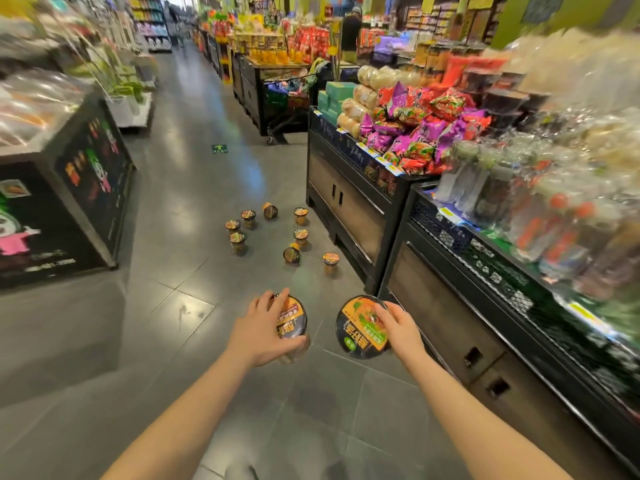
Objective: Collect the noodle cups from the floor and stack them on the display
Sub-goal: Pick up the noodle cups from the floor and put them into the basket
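Note:
My left hand [263, 329] grips a noodle cup with an orange and black lid [294, 322], fingers curled over its rim. My right hand [398, 323] holds a second noodle cup [358, 329] by its edge, lid tilted toward me, with a green patch on it. Both cups are held above the grey floor. Ahead on the floor stand several more noodle cups [300, 237], most upright, two lying on their sides [291, 254]. The dark display unit [450, 306] runs along my right, its top stacked with blurred packaged goods.
A black display counter [86, 188] stands at the left. Purple and red snack bags [415, 133] pile on the right display further on. A shopping cart [287, 98] is parked mid-aisle and a person [351, 32] stands far back. The aisle's grey tile floor [194, 188] stretches ahead.

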Action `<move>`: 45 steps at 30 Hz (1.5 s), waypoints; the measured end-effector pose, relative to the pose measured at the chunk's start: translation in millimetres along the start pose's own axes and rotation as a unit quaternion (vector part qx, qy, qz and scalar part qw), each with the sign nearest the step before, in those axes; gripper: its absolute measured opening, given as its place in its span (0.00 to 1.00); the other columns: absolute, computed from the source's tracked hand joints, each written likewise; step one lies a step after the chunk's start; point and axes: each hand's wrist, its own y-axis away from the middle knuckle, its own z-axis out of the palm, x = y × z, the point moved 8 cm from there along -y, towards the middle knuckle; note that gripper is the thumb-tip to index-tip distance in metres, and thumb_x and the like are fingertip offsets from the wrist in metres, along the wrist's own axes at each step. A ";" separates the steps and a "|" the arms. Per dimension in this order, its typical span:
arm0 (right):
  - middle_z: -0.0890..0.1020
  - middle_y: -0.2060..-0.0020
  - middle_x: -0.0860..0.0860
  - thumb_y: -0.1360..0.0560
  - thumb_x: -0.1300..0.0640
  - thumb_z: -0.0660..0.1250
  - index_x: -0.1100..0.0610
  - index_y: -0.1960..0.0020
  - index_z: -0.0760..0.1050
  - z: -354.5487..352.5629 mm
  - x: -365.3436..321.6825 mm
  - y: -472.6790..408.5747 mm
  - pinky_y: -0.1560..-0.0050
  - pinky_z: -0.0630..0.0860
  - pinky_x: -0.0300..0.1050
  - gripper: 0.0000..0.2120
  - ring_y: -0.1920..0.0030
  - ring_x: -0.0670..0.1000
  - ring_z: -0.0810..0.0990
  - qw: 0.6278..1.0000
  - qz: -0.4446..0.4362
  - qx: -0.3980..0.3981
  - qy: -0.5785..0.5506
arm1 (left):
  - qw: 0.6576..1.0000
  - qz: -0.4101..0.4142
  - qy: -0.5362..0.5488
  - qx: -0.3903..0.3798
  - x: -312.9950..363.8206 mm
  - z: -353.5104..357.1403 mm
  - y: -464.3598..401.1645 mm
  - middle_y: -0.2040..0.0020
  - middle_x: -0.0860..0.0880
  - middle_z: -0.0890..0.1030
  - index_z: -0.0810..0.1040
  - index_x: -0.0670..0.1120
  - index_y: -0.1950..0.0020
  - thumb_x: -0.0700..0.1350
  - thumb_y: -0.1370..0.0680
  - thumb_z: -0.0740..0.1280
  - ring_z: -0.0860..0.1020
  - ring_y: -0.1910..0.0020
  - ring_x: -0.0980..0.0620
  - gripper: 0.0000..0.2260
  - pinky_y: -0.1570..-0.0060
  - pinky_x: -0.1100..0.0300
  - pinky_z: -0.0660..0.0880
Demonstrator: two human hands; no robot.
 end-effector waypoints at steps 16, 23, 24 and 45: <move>0.81 0.47 0.51 0.21 0.47 0.64 0.53 0.40 0.77 -31.0 72.7 215.0 0.60 0.74 0.39 0.14 0.47 0.50 0.80 0.999 0.034 -0.024 0.008 | 1.000 -0.022 0.005 -0.007 41.8 17.4 242.0 0.24 0.52 0.58 0.50 0.56 0.21 0.77 0.39 0.52 0.58 0.27 0.49 0.50 0.39 0.51 0.72; 0.79 0.45 0.52 0.20 0.49 0.63 0.55 0.39 0.76 -55.9 123.8 358.4 0.60 0.75 0.42 0.14 0.46 0.52 0.78 0.998 0.069 -0.011 0.003 | 0.998 -0.001 -0.005 -0.059 61.9 54.7 382.9 0.24 0.51 0.57 0.49 0.57 0.21 0.77 0.40 0.52 0.59 0.27 0.48 0.51 0.41 0.50 0.73; 0.80 0.44 0.53 0.20 0.50 0.63 0.56 0.39 0.76 -60.9 130.6 376.6 0.60 0.75 0.42 0.14 0.46 0.53 0.79 0.997 0.073 -0.011 0.000 | 0.998 0.005 -0.009 -0.064 69.4 58.0 400.4 0.23 0.51 0.57 0.49 0.57 0.21 0.77 0.40 0.51 0.59 0.27 0.48 0.51 0.41 0.50 0.73; 0.82 0.54 0.47 0.21 0.50 0.65 0.51 0.45 0.78 -193.4 250.5 610.2 0.52 0.73 0.42 0.08 0.54 0.46 0.80 0.995 0.077 -0.065 -0.011 | 0.997 -0.023 -0.011 -0.072 228.7 128.6 663.8 0.24 0.52 0.59 0.50 0.57 0.21 0.77 0.39 0.52 0.59 0.27 0.48 0.50 0.41 0.48 0.74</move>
